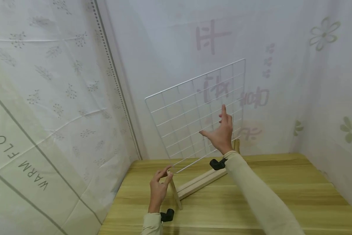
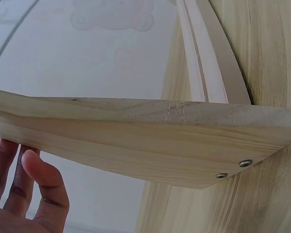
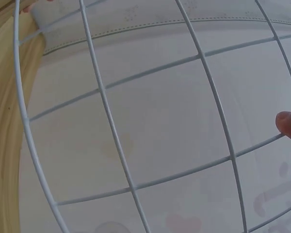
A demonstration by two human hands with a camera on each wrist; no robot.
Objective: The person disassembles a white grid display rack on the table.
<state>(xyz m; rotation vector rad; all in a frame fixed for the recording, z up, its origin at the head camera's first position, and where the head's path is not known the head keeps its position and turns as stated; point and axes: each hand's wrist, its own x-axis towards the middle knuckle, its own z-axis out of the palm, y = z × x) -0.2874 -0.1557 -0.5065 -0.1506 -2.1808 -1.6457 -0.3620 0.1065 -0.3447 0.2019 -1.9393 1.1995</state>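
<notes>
A white wire grid panel stands tilted above a light wooden stand on the table. My right hand holds the panel near its right half, index finger pointing up. In the right wrist view the thumb lies against a wire. My left hand grips the upper end of the stand's left side board, fingers behind it and thumb near its edge. The panel's lower left corner is close to that end; the left wrist view shows a gap between them. My right hand partly hides the stand's other end post.
The stand rests on a wood-grain table. White printed curtains hang behind the table and along both sides. Two metal screw heads show on the side board. Each wrist wears a black device.
</notes>
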